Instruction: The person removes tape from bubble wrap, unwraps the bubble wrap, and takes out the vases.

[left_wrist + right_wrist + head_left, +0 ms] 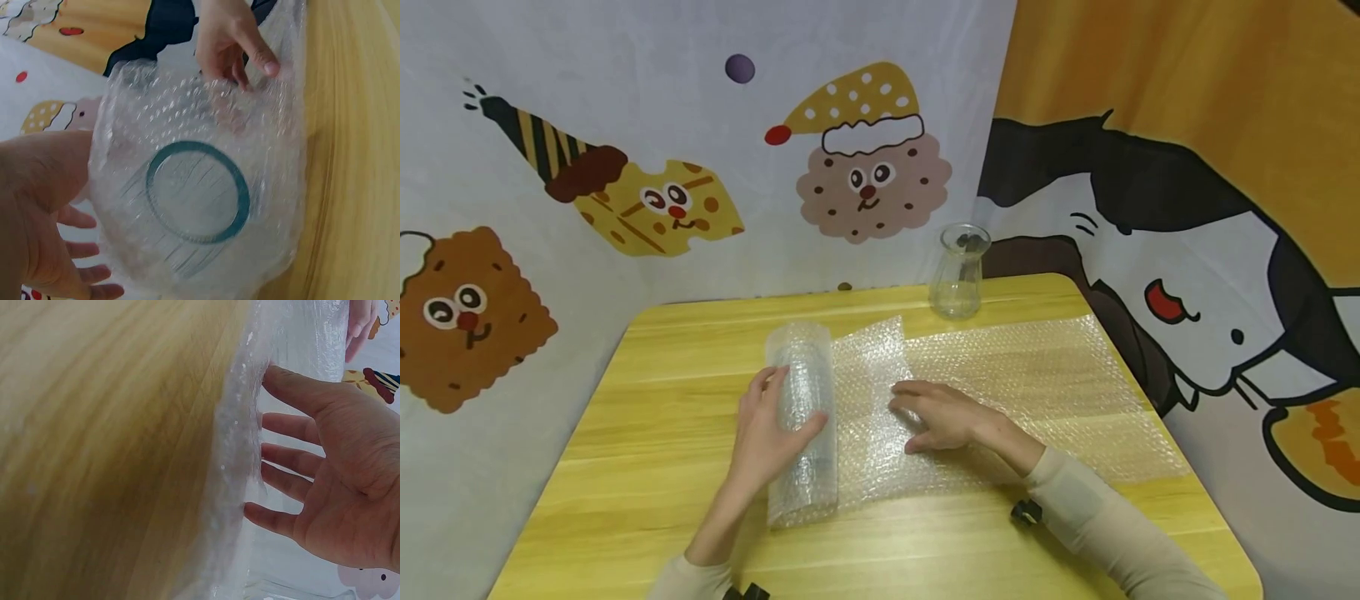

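A bundle of clear bubble wrap (805, 450) lies left of the table's middle, rolled round something. Through its near end in the left wrist view, a glassy round thing with a teal ring (240, 181) shows; its kind is hidden. My left hand (771, 433) rests on the bundle's left side and top, thumb across it and fingers fairly straight. From the bundle a flat sheet of bubble wrap (1022, 375) spreads to the right, with a doubled strip near the bundle. My right hand (943, 417) touches this strip with outstretched fingertips (275, 519).
A clear glass vase (956, 287) with a flared mouth stands at the table's back edge, just behind the sheet. The yellow wooden table (647, 433) backs onto cloth hangings (685, 67) printed with cartoon figures.
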Demonstrator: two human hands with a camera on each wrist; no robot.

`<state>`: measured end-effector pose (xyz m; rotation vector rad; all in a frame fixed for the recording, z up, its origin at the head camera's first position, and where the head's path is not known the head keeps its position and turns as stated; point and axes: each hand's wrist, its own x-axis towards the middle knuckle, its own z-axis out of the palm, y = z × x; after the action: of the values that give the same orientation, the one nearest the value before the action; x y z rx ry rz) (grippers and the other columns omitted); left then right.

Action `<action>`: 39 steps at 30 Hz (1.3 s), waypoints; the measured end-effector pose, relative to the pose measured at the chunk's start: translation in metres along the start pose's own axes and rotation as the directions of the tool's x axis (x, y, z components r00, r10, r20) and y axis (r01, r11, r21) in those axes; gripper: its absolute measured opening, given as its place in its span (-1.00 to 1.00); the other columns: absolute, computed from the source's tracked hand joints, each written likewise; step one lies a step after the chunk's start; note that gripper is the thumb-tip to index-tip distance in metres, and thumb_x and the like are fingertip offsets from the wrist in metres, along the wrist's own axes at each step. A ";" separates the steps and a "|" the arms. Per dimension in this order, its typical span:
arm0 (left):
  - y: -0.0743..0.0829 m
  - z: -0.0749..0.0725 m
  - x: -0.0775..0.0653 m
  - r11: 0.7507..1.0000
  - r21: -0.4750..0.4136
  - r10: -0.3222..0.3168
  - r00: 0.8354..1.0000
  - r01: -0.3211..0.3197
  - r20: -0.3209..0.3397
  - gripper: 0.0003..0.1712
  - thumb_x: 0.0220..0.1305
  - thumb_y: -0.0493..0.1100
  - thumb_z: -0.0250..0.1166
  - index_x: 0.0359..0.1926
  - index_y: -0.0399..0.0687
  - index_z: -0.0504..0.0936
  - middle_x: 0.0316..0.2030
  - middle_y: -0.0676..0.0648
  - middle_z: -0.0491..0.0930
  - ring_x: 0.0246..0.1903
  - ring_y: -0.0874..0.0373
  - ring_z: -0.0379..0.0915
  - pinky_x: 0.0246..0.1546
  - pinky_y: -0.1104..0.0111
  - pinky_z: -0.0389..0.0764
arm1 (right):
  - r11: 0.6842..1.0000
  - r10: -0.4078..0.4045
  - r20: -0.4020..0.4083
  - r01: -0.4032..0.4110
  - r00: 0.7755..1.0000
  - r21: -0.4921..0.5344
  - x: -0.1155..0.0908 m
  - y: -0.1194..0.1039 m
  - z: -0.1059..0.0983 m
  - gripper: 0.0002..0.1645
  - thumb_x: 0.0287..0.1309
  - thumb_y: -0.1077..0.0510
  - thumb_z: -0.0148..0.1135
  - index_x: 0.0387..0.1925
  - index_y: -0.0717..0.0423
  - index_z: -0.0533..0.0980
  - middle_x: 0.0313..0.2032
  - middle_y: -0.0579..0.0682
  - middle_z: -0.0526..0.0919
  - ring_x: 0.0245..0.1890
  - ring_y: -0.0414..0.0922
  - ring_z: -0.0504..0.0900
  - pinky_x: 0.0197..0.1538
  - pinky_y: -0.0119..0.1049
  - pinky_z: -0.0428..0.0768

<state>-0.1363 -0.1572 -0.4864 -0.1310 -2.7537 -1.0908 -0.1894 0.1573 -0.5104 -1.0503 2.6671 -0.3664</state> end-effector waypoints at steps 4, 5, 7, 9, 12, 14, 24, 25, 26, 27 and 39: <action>0.006 0.005 0.000 0.998 0.066 -0.014 1.000 0.014 0.009 0.24 0.02 0.25 0.59 0.60 -0.01 0.16 0.60 -0.24 0.07 0.52 -0.34 0.05 0.26 -0.47 0.41 | 1.000 0.002 0.003 -0.002 1.000 0.004 0.001 0.001 0.002 -0.06 0.05 -0.28 0.52 0.43 -0.12 0.43 0.57 0.02 0.27 0.57 0.05 0.28 0.60 0.14 0.30; 0.007 0.006 -0.001 0.997 0.075 -0.018 1.000 0.017 0.009 0.26 0.01 0.25 0.59 0.61 0.00 0.15 0.60 -0.24 0.06 0.53 -0.35 0.04 0.26 -0.46 0.42 | 1.000 0.003 0.005 -0.003 1.000 0.003 0.001 0.001 0.002 -0.06 0.05 -0.28 0.52 0.43 -0.12 0.42 0.58 0.02 0.27 0.57 0.04 0.28 0.60 0.14 0.29; 0.008 0.007 -0.001 0.997 0.081 -0.022 1.000 0.021 0.009 0.28 -0.01 0.23 0.61 0.62 0.01 0.13 0.61 -0.23 0.04 0.54 -0.34 0.02 0.26 -0.45 0.43 | 1.000 0.004 0.006 -0.004 1.000 0.004 0.001 0.001 0.002 -0.05 0.05 -0.29 0.52 0.43 -0.13 0.42 0.58 0.02 0.26 0.57 0.04 0.27 0.60 0.13 0.29; 0.008 0.006 -0.001 0.996 0.081 -0.027 1.000 0.026 0.013 0.28 -0.01 0.21 0.61 0.62 0.03 0.12 0.61 -0.23 0.03 0.55 -0.32 0.00 0.24 -0.44 0.45 | 1.000 0.004 0.004 -0.004 1.000 0.005 0.001 0.001 0.002 -0.05 0.05 -0.29 0.52 0.43 -0.13 0.42 0.58 0.02 0.26 0.57 0.04 0.27 0.60 0.13 0.29; 0.007 0.003 -0.001 0.997 0.069 -0.038 0.999 0.036 0.028 0.27 0.00 0.18 0.61 0.63 0.07 0.11 0.63 -0.21 0.00 0.56 -0.31 -0.01 0.23 -0.44 0.45 | 1.000 0.005 -0.002 -0.005 1.000 0.013 0.001 0.002 0.001 -0.06 0.05 -0.28 0.53 0.43 -0.13 0.43 0.57 0.02 0.27 0.57 0.04 0.28 0.60 0.13 0.30; 0.005 0.001 -0.001 0.997 0.059 -0.049 0.998 0.046 0.041 0.27 0.00 0.17 0.60 0.63 0.10 0.10 0.63 -0.20 -0.01 0.56 -0.31 -0.02 0.23 -0.45 0.45 | 1.000 0.005 -0.006 -0.005 1.000 0.018 0.001 0.002 0.001 -0.07 0.04 -0.27 0.53 0.42 -0.12 0.43 0.57 0.02 0.28 0.56 0.05 0.29 0.59 0.14 0.31; -0.017 -0.013 0.001 1.000 -0.006 -0.028 0.996 0.029 0.090 0.26 0.04 0.08 0.59 0.64 0.05 0.06 0.60 -0.19 0.04 0.51 -0.31 0.12 0.36 -0.40 0.37 | 1.000 0.007 -0.010 -0.007 1.000 0.023 0.001 0.002 0.001 -0.08 0.04 -0.26 0.54 0.41 -0.12 0.44 0.56 0.03 0.29 0.56 0.06 0.29 0.59 0.14 0.31; -0.020 -0.014 0.001 0.999 -0.015 -0.028 0.995 0.030 0.101 0.26 0.05 0.07 0.59 0.65 0.07 0.05 0.60 -0.19 0.03 0.51 -0.33 0.14 0.35 -0.41 0.36 | 1.000 0.008 -0.009 -0.007 1.000 0.023 0.001 0.002 0.001 -0.08 0.04 -0.26 0.54 0.41 -0.12 0.44 0.56 0.03 0.28 0.56 0.06 0.30 0.59 0.14 0.32; -0.023 -0.016 0.001 0.999 -0.023 -0.030 0.993 0.033 0.110 0.26 0.06 0.07 0.58 0.65 0.09 0.03 0.61 -0.20 0.03 0.50 -0.34 0.15 0.34 -0.43 0.35 | 1.000 0.007 -0.010 -0.007 1.000 0.023 0.001 0.002 0.001 -0.07 0.04 -0.26 0.54 0.41 -0.12 0.44 0.56 0.03 0.28 0.55 0.05 0.30 0.58 0.15 0.32; -0.025 -0.017 0.001 0.999 -0.032 -0.031 0.992 0.035 0.120 0.27 0.06 0.08 0.58 0.66 0.10 0.02 0.61 -0.20 0.01 0.50 -0.35 0.15 0.34 -0.44 0.34 | 1.000 0.007 -0.009 -0.007 1.000 0.023 0.001 0.002 0.001 -0.07 0.04 -0.26 0.54 0.41 -0.12 0.44 0.57 0.03 0.28 0.55 0.06 0.30 0.58 0.15 0.32; -0.060 -0.036 -0.001 0.985 -0.170 0.010 0.984 0.021 0.181 0.17 0.21 0.17 0.51 0.66 0.23 0.01 0.63 -0.20 -0.01 0.51 -0.37 0.12 0.29 -0.36 0.46 | 1.000 0.012 -0.004 -0.012 1.000 0.027 0.001 0.003 0.001 -0.07 0.03 -0.27 0.54 0.41 -0.14 0.45 0.57 0.01 0.27 0.57 0.05 0.28 0.59 0.16 0.29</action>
<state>-0.1391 -0.2252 -0.5011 -0.2578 -2.8125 -1.3810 -0.1919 0.1581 -0.5120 -1.0259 2.6633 -0.4006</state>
